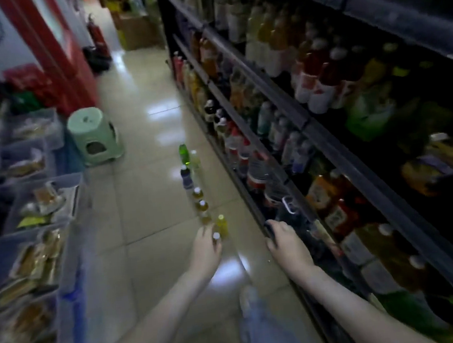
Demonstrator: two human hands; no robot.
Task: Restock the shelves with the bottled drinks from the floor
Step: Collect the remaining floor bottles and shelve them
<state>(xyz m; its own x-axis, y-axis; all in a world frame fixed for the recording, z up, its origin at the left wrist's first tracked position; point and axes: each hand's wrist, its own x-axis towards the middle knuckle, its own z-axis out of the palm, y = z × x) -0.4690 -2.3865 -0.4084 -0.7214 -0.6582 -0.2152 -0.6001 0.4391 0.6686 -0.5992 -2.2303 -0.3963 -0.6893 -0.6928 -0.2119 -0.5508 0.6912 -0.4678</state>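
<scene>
A row of btls (198,193) is seen standing upright on the floor (145,207), just beside the foot of the shelves (307,123). A green btl (183,152) is at the far end, then pale yellow, dark blue and two amber w/ white caps. A yellow btl (221,225) is nearest the hands.

The L hand (206,247) is lowered over a white-capped btl (216,236), fingers curled about its neck; the btl's body is hidden. The R hand (285,239) is closed round a dark object (269,227) at the lowest shelf's edge; what it is can't be told.

The floor is laid w/ glossy beige tiles, w/ lamp glare. The dim shelves on the right are packed w/ drinks. On the left, clear bins (72,182) of packed snacks, a mint-green stool (94,137) and a red cabinet (68,62) are seen.
</scene>
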